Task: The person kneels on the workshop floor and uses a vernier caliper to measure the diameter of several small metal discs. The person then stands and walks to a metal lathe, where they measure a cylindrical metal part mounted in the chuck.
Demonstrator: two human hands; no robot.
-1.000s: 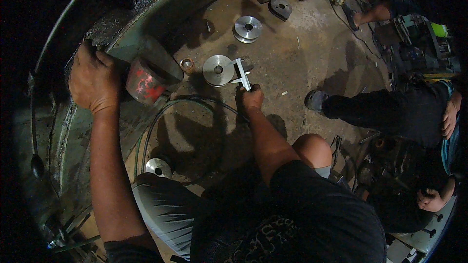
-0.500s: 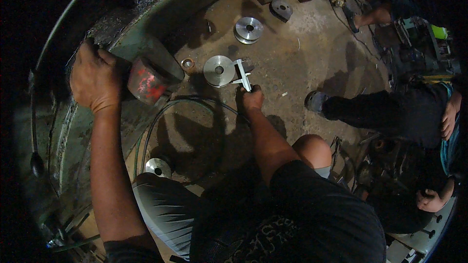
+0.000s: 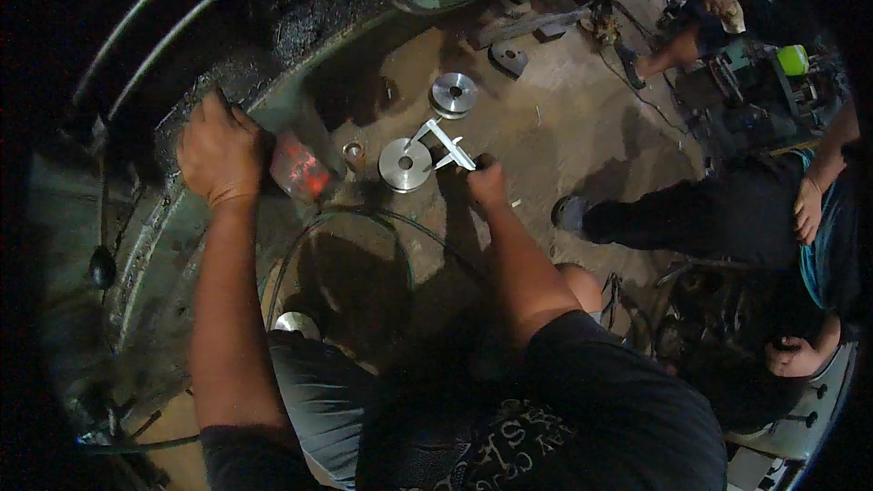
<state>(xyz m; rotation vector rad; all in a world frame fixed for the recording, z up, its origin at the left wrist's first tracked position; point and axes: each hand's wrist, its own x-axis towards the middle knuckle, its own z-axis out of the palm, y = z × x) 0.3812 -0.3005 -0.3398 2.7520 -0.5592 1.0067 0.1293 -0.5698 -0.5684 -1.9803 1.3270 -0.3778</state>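
My right hand point(image 3: 487, 184) grips a silver vernier caliper point(image 3: 449, 142). The caliper's jaws point left, at the right rim of a shiny round grooved pulley point(image 3: 395, 175) with a centre hole; I cannot tell whether they touch it. A second metal pulley point(image 3: 454, 96) lies beyond it on the floor. Far to the left, my left hand point(image 3: 221, 153) rests with curled fingers at the edge of a dark green machine point(image 3: 164, 282); what its fingers hold is hidden. Right beside it is a blurred, red-marked cylindrical part point(image 3: 303, 168).
A small ring point(image 3: 354, 152) sits left of the nearer pulley. A black cable point(image 3: 364, 210) loops across the floor. Another metal disc point(image 3: 298, 324) lies by my left knee. Steel pieces point(image 3: 511, 59) are at the back. Other people sit at right, one with a dark trouser leg point(image 3: 691, 218) stretched out.
The view has shifted. My right hand has turned the caliper, so its beam now slants up and left beside the pulley. My left hand has moved slightly right, closer to the red-marked part.
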